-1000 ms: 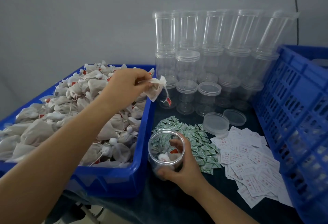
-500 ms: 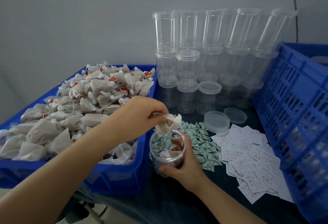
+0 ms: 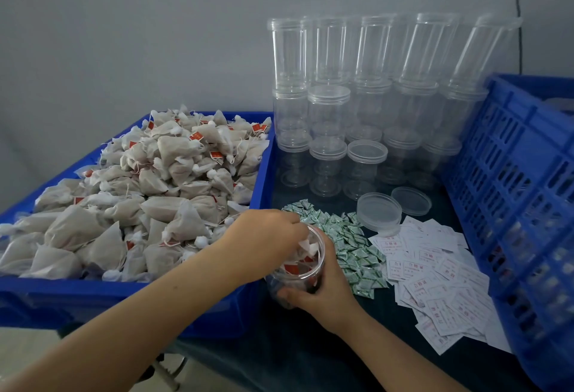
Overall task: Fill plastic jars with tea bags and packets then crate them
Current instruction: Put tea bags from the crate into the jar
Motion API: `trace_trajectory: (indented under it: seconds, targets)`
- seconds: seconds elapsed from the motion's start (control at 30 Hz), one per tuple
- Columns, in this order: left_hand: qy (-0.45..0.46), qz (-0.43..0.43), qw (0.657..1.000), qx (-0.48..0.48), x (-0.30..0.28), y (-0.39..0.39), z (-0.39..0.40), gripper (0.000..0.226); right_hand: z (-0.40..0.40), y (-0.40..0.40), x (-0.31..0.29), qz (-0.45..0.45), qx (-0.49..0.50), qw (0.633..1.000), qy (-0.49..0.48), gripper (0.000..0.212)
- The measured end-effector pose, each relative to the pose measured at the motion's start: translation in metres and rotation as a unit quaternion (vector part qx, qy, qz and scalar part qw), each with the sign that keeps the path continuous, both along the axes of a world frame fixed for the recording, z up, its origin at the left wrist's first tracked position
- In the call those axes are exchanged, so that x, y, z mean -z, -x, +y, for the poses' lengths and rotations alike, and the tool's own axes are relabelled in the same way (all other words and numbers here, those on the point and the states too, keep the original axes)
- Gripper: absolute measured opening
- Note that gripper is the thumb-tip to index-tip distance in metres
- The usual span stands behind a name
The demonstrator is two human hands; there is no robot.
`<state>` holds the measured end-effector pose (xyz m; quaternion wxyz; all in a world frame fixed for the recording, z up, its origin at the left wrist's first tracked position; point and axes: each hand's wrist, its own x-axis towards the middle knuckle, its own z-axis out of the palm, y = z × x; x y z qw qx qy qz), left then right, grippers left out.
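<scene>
The left hand [image 3: 267, 236] reaches in from the lower left, wrist bent down, fingertips bunched over the mouth of the open jar [image 3: 298, 264] and pressing a tea bag [image 3: 306, 249] into it. Whether the fingers pinch the bag or just push it I cannot tell. The right hand [image 3: 323, 292] wraps the jar from the near side, thumb across its front, holding it upright on the dark table cover [image 3: 310, 354]. Red tags show through the clear wall.

Left of the jar sits a blue tub [image 3: 124, 301] heaped with white tea bags [image 3: 149, 193], each with a string and a small red tag. Just right of the jar lies a pile of green-and-white packets [image 3: 351, 249], then a spread of white slips [image 3: 435, 283] printed in red Chinese characters too blurred to read. Beyond the jar, two loose lids [image 3: 379, 214] lie before the stacked empty jars [image 3: 366, 106], lidded, set against a plain grey wall [image 3: 155, 34]. Far right of the jar stands a slotted blue crate [image 3: 521, 205].
</scene>
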<state>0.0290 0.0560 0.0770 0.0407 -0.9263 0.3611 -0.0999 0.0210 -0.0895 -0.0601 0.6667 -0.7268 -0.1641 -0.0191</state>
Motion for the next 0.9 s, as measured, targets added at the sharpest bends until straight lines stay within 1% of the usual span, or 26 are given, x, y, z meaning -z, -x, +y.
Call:
trace_trajectory:
  seconds: [0.1,0.2,0.3,0.4,0.5,0.57,0.67,0.8,0.87,0.9]
  targets:
    - [-0.026,-0.017,0.999,0.03,0.004,-0.003,-0.002,0.024,0.0,0.0,-0.003,-0.018,0.001,1.0,0.002,0.096]
    - [-0.027,-0.002,0.999,0.022,0.005,-0.005,-0.005,0.021,0.0,0.0,-0.004,-0.025,-0.002,1.0,-0.002,0.095]
    - [-0.024,0.03,0.999,-0.005,0.003,-0.009,-0.008,0.02,0.0,0.001,-0.005,-0.027,-0.004,1.0,-0.008,0.093]
    - [-0.041,0.072,0.996,-0.021,0.0,-0.008,-0.013,0.015,-0.001,0.001,-0.005,-0.03,-0.003,1.0,-0.007,0.093]
    - [-0.077,0.128,0.988,-0.038,-0.002,-0.007,-0.02,0.013,-0.001,0.001,-0.004,-0.025,0.002,1.0,-0.005,0.093]
    - [-0.12,0.151,0.98,-0.046,-0.002,-0.009,-0.024,0.024,0.0,0.001,-0.004,-0.023,0.003,1.0,-0.003,0.094]
    - [-0.167,0.184,0.968,-0.044,0.002,-0.016,-0.027,0.011,0.0,0.002,-0.005,-0.025,-0.001,1.0,0.0,0.096]
    - [-0.211,0.226,0.95,-0.045,0.004,-0.02,-0.033,0.017,0.0,0.003,-0.006,-0.023,-0.003,1.0,0.002,0.096]
    - [-0.212,0.234,0.947,-0.052,0.002,-0.021,-0.036,0.019,0.0,0.003,-0.006,-0.02,-0.001,1.0,0.002,0.096]
    - [-0.199,0.23,0.951,-0.055,0.001,-0.02,-0.035,0.022,0.0,0.003,-0.005,-0.019,0.001,1.0,0.003,0.096]
